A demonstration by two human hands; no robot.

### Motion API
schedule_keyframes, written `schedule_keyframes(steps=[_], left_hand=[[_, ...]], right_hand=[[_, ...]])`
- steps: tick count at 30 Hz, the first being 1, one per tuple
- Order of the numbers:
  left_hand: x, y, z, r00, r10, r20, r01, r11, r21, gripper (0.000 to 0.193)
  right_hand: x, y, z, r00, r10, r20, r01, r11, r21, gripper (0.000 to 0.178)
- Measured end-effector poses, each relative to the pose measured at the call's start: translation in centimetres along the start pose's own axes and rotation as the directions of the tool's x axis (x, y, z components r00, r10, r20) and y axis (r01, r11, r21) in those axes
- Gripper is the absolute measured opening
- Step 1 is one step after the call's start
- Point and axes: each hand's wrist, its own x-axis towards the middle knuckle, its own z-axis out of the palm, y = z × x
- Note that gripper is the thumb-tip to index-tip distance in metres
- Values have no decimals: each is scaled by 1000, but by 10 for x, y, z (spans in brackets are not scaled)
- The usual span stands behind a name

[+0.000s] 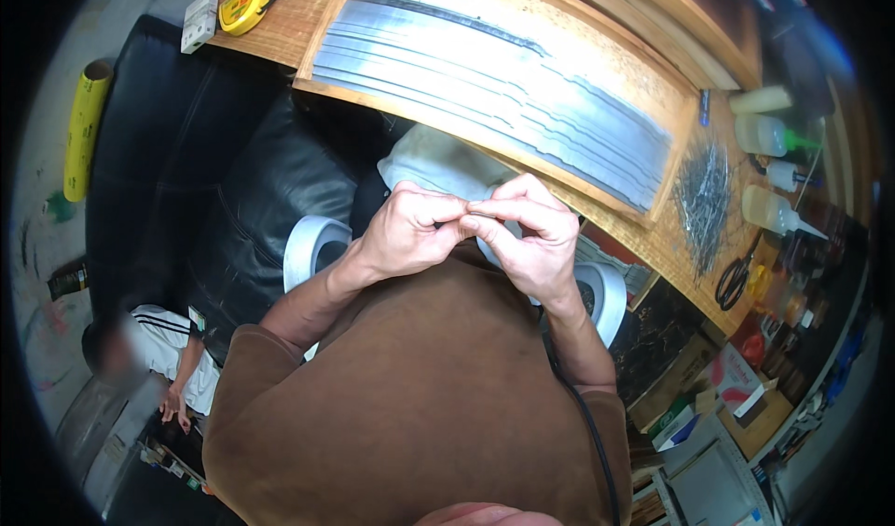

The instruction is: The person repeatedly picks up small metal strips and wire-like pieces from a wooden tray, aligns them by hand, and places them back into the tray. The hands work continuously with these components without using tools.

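Pinching: the bare left hand (pixel 410 232) and bare right hand (pixel 536 232) meet tip to tip, thumbs against forefingers, closed on what looks like a thin dark sliver (pixel 481 215); its material and full length are hidden by the fingers.
Sliver's place: between the two sets of fingertips, above the brown suede-like garment (pixel 419 368) and near, but apart from, the worktop's front edge.
Fingertip work: best done, I judge, with a light, even pinch from both sides, the tips close together so a thin piece does not bend or spring away.
Forearms: both come in raised, flanked by pale, rounded armrests (pixel 296 254); settling the elbows there would probably steady so fine a grip.
Light: brightest over the shallow wooden tray (pixel 312 86) with its long, overlapping grey strips (pixel 419 69); tilting the sliver toward that glare should make its ends easier to see.
Worktop: the brown wooden worktop (pixel 685 295) also bears a loose heap of thin, silvery, wire-like pieces (pixel 704 195) right of the tray, and black-handled scissors (pixel 735 282) just beyond it; the sleeves are best held clear of that heap.
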Motion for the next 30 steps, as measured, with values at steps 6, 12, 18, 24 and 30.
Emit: schedule_keyframes(steps=[6, 12, 18, 24, 30], left_hand=[[-3, -3, 2, 1000, -9, -13, 9, 1000, -6, 14], [-4, -2, 6, 999, -4, -34, 3, 1000, -28, 6], [-5, -1, 6, 999, -2, -39, 1, 1000, -29, 2], [-4, 1, 6, 999, 1, -33, -2, 999, -36, 6], [-5, 3, 7, 999, -1, -47, -1, 999, -41, 12]], right_hand=[[2, -4, 0, 1000, -23, -4, 23, 1000, -2, 18], [1, -1, -1, 999, -34, 1, 34, 999, 16, 16], [0, -2, -2, 999, -40, 6, 40, 999, 12, 16], [-2, -1, -5, 998, -59, 30, 59, 998, 4, 19], [-2, -1, -6, 997, -68, 35, 68, 998, 5, 19]])
